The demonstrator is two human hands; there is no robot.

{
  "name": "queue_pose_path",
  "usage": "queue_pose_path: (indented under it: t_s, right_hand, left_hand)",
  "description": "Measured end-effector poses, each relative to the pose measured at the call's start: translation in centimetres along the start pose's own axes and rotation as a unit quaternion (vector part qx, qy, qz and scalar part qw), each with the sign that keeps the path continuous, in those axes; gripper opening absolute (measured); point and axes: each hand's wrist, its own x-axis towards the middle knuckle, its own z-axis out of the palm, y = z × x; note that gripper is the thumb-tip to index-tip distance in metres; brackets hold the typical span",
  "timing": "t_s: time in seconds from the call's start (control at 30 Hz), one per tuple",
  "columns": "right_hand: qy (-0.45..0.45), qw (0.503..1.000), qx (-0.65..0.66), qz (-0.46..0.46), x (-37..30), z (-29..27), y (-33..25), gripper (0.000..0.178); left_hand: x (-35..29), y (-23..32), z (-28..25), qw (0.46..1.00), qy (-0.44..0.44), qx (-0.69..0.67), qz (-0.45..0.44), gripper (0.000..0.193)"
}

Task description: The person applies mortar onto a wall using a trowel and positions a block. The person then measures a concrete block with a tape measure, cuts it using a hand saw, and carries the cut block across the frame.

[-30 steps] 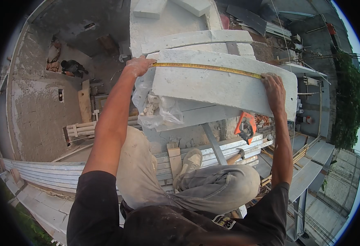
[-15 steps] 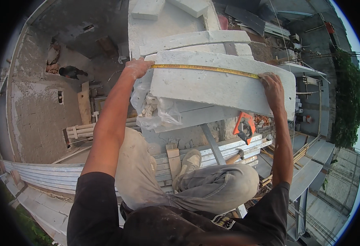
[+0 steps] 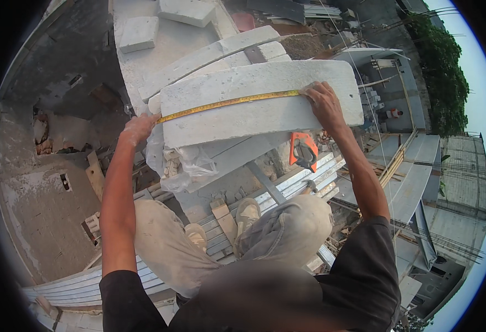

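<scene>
A yellow tape measure (image 3: 229, 103) is stretched across the broad face of a long pale block (image 3: 221, 126). At the block's left end my left hand (image 3: 138, 129) is closed on one end of the tape. My right hand (image 3: 324, 104) pinches the tape farther right, its fingers against the block's face. Under and behind this block lie more pale blocks (image 3: 215, 48). A clear plastic bag (image 3: 192, 166) with whitish lumps hangs by the left end, below the tape.
An orange-handled tool (image 3: 299, 152) lies beyond my right knee, near a hammer (image 3: 309, 187). Metal channels (image 3: 265, 199) run under my feet. On the left is a drop to a lower level (image 3: 44, 205). Loose blocks (image 3: 139, 34) sit at the far left of the slab.
The whole view has tilted and shifted, so the block and both hands appear farther left. Both hands still hold the tape along the block.
</scene>
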Motion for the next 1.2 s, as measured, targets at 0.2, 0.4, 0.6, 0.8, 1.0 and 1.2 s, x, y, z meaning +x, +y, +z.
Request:
queue_pose_path:
  t_s: [0.2, 0.4, 0.6, 0.8, 1.0, 1.2]
  right_hand:
    - [-0.016, 1.0, -0.014, -0.019, -4.5, -0.8, -1.3, 0.026]
    - [-0.017, 1.0, 0.015, -0.014, -6.0, -1.6, -1.9, 0.024]
    - [0.054, 0.998, 0.026, -0.014, 1.2, -0.9, 0.7, 0.018]
    - [0.062, 0.998, 0.012, 0.005, 8.3, 1.5, 4.1, 0.019]
    - [0.086, 0.996, -0.008, -0.026, 9.6, 4.0, 5.0, 0.019]
    - [0.063, 0.998, 0.011, 0.026, 8.7, 2.5, 5.0, 0.02]
  left_hand:
    - [-1.9, -0.8, 2.1, 0.996, -0.052, 0.006, 0.068, 0.039]
    - [-2.6, -1.0, 2.6, 0.991, -0.083, -0.018, 0.108, 0.039]
    - [0.5, -2.4, 0.7, 0.995, 0.041, -0.078, 0.046, 0.036]
    - [5.0, -1.9, -2.9, 0.995, 0.096, -0.022, -0.014, 0.036]
    - [7.0, -2.8, -2.1, 0.995, 0.089, -0.02, -0.032, 0.035]
    - [6.7, -1.7, -2.8, 0.995, 0.088, -0.028, -0.025, 0.036]
